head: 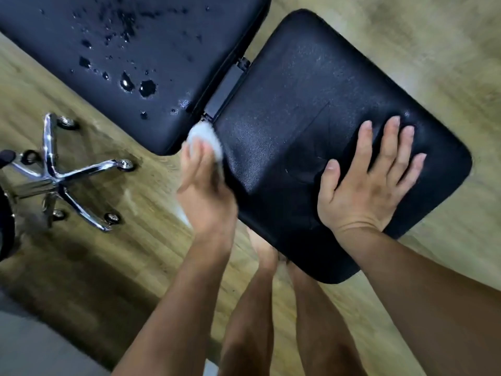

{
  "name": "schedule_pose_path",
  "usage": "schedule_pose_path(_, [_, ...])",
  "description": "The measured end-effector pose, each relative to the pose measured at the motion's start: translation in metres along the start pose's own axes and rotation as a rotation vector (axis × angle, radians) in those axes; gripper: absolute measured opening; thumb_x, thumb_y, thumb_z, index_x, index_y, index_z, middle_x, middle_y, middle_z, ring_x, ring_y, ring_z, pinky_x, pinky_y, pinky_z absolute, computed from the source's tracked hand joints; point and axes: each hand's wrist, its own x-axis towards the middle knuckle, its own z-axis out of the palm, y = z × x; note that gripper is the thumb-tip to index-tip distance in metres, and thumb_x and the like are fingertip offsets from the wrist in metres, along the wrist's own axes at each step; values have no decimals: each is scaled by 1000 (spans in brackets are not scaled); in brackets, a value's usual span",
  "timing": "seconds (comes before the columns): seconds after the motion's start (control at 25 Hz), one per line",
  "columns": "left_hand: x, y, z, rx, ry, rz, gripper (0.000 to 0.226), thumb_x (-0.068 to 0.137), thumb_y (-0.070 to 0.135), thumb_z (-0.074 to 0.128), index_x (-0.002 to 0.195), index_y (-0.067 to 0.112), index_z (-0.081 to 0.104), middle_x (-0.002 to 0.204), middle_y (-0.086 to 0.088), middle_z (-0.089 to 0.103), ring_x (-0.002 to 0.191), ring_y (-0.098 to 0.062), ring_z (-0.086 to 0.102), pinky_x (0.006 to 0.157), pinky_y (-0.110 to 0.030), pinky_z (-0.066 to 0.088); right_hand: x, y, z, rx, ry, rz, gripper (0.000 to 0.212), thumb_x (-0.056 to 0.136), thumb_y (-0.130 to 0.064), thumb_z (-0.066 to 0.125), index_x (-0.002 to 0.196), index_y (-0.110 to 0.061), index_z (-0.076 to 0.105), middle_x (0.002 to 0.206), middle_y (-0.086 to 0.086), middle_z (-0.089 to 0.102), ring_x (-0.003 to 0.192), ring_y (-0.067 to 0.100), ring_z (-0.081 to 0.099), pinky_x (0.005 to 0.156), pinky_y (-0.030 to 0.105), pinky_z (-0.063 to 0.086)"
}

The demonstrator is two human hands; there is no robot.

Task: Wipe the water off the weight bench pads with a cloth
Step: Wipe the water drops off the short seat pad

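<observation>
Left grip [202,185] clutches the white cloth [206,137], bunched just past its fingers against the left edge of the seat pad [298,104], by the gap. Right grip [368,180] lies flat, fingers spread, on that pad. Both pads run diagonally up-left; water drops [147,88] bead the back pad [168,36].

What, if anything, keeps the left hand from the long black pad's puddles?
Probably nothing: the left hand, gripping a white cloth, is at the corner of the long black vinyl pad, water puddles bare beyond.

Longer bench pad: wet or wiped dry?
Wet: drops and small puddles lie across the longer pad; the cloth in the left hand is beside its corner.
</observation>
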Motion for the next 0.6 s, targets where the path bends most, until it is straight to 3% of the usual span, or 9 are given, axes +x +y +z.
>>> schedule_pose_path(0.16, [62, 103, 60, -33, -59, 360, 47, 78, 1, 36, 112, -1, 69, 125, -15, 65, 123, -36, 55, 101, -38, 45, 0, -1, 1, -10, -4, -4, 69, 93, -44, 39, 153, -18, 17, 161, 15, 9, 149, 34, 5, 118, 57, 3])
schedule_pose_path(0.24, [87, 154, 71, 66, -204, 501, 45, 82, 3, 34, 110, 9, 69, 119, -5, 67, 117, -26, 57, 94, -23, 42, 0, 0, 0, -16, 2, -15, 68, 94, -44, 37, 153, -17, 17, 161, 15, 9, 149, 34, 5, 118, 57, 4])
schedule_pose_path(0.36, [103, 135, 66, 137, -235, 550, 36, 85, 0, 42, 108, 13, 66, 106, -1, 67, 100, -21, 61, 74, -20, 40, 0, -1, -1, -7, -1, -8, 69, 93, -45, 37, 153, -17, 17, 161, 15, 9, 149, 34, 5, 118, 57, 4])
schedule_pose_path(0.44, [87, 78, 50, 39, -91, 500, 31, 88, 0, 49, 113, 5, 67, 117, -9, 68, 111, -27, 62, 88, -27, 48, 0, -2, -1, -13, -7, 3, 70, 93, -45, 38, 153, -18, 17, 161, 14, 9, 149, 33, 5, 118, 56, 3])
schedule_pose_path(0.52, [44, 23, 24, 19, 10, 396, 29, 96, 7, 52, 120, -1, 65, 128, -16, 63, 123, -31, 57, 105, -27, 41, 0, -1, -2, 0, -2, 6, 69, 93, -45, 38, 153, -17, 19, 161, 15, 10, 149, 34, 6, 118, 57, 4])
schedule_pose_path(0.6, [-4, -14, 1, 72, -11, 338, 29, 100, 8, 49, 123, -4, 63, 133, -19, 59, 130, -35, 50, 113, -29, 35, -1, -2, -1, 15, -12, -4, 68, 93, -45, 38, 153, -18, 19, 161, 15, 10, 149, 34, 6, 118, 57, 4])
